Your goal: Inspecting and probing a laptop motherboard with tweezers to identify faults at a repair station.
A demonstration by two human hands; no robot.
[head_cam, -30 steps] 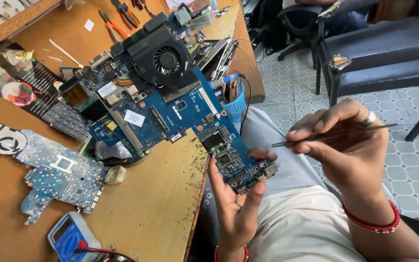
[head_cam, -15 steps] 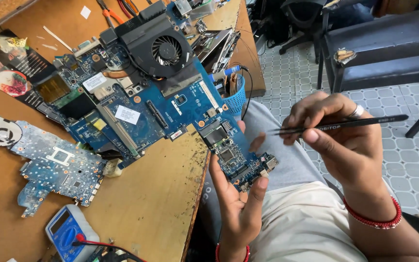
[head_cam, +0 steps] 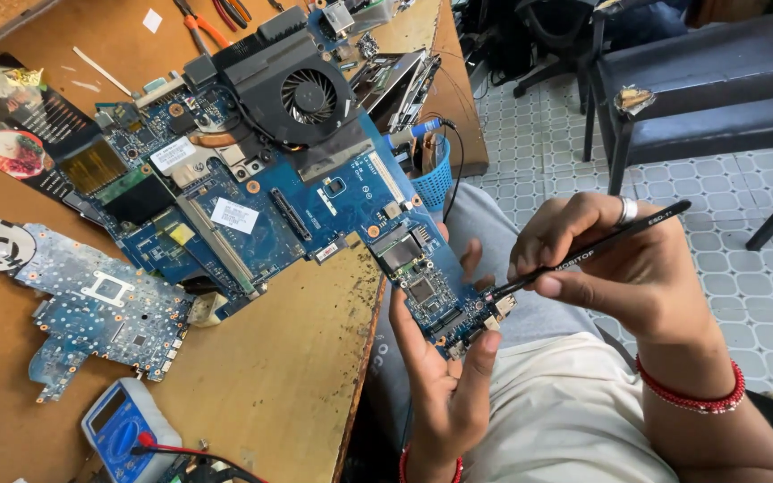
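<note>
A large blue laptop motherboard (head_cam: 279,206) with a black cooling fan (head_cam: 308,94) lies across the wooden table (head_cam: 270,376), its near corner hanging over the edge. My left hand (head_cam: 445,385) grips that overhanging corner from below. In my right hand (head_cam: 619,268) I hold black tweezers (head_cam: 583,255), their tips touching the board's edge near a small metal connector (head_cam: 501,306). A ring sits on one finger of my right hand and a red band on that wrist.
A second, paler blue circuit board (head_cam: 100,309) and a blue multimeter (head_cam: 123,429) lie at the table's near left. Pliers (head_cam: 203,27) rest at the back. A blue basket (head_cam: 436,179) hangs by the table; dark chairs (head_cam: 717,98) stand on the tiled floor.
My right hand has lowered and tilted the tweezers, bringing their tips down onto the board's corner. My left hand keeps the same hold. The camera has moved closer.
</note>
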